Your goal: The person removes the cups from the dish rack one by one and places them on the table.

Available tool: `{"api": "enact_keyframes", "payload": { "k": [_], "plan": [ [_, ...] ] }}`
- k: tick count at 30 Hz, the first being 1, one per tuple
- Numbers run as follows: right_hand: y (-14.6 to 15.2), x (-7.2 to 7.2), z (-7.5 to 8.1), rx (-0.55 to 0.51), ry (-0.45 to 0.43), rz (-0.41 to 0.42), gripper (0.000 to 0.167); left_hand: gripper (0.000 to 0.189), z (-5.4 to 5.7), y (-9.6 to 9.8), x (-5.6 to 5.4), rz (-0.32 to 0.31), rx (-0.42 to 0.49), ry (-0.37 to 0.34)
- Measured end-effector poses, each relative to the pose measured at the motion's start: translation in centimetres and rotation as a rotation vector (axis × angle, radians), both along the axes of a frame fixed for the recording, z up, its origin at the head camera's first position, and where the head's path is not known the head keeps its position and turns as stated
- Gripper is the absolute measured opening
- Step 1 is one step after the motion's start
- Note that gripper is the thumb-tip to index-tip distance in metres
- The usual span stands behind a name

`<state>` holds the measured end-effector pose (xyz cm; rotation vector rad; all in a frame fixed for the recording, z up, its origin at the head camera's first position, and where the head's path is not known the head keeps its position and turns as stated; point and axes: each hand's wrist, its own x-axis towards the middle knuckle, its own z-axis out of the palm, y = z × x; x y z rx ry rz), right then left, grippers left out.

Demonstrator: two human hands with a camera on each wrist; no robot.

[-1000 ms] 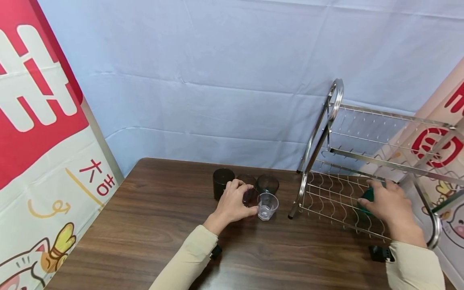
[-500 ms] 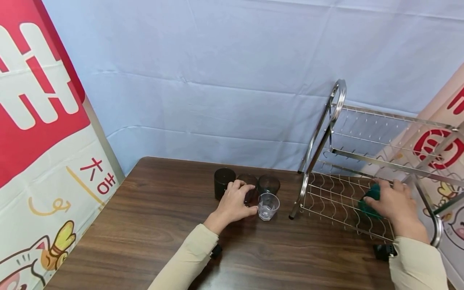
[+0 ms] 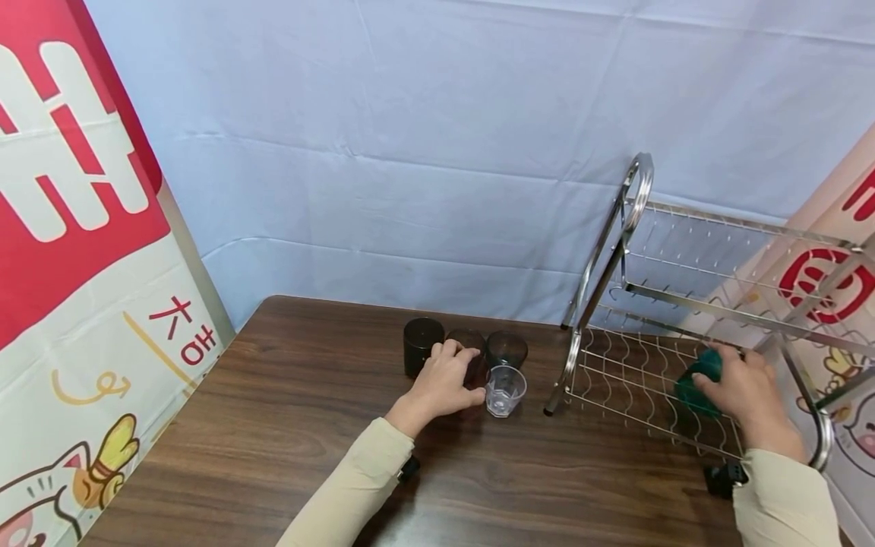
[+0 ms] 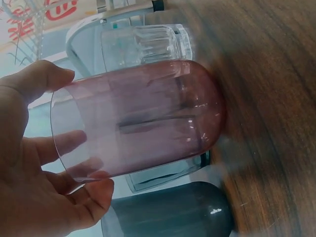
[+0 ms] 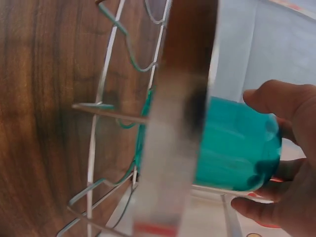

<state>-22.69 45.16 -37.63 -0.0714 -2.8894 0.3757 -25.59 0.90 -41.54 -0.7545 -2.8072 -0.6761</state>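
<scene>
In the head view my left hand is at a cluster of cups on the table. The left wrist view shows its thumb and fingers around the rim of a pinkish see-through glass, whose rounded base is at the wood. A clear faceted glass stands beside my left thumb. My right hand holds a teal cup at the lower tier of the metal dish rack. In the right wrist view, thumb and fingers surround one end of the teal cup; a blurred rack bar hides its middle.
A dark cylindrical cup and two dark see-through glasses stand behind the clear glass on the wooden table. The rack's upper tier overhangs the right hand's area. A pale blue cloth hangs behind the table.
My right hand has moved slightly right with the teal cup, and more of the cup shows. The left hand stays at the pinkish glass, almost unmoved.
</scene>
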Motion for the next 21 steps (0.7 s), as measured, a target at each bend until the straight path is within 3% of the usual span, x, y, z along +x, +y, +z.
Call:
{"api": "enact_keyframes", "payload": {
  "k": [11, 21],
  "plan": [
    [0.2, -0.5, -0.3, -0.023, 0.073, 0.005, 0.056, 0.061, 0.4, -0.1, -0.3, -0.005, -0.013, 0.003],
    [0.0, 0.1, -0.3, -0.024, 0.136, 0.045, 0.054, 0.069, 1.7, -0.3, 0.2, -0.006, -0.137, 0.0]
  ]
}}
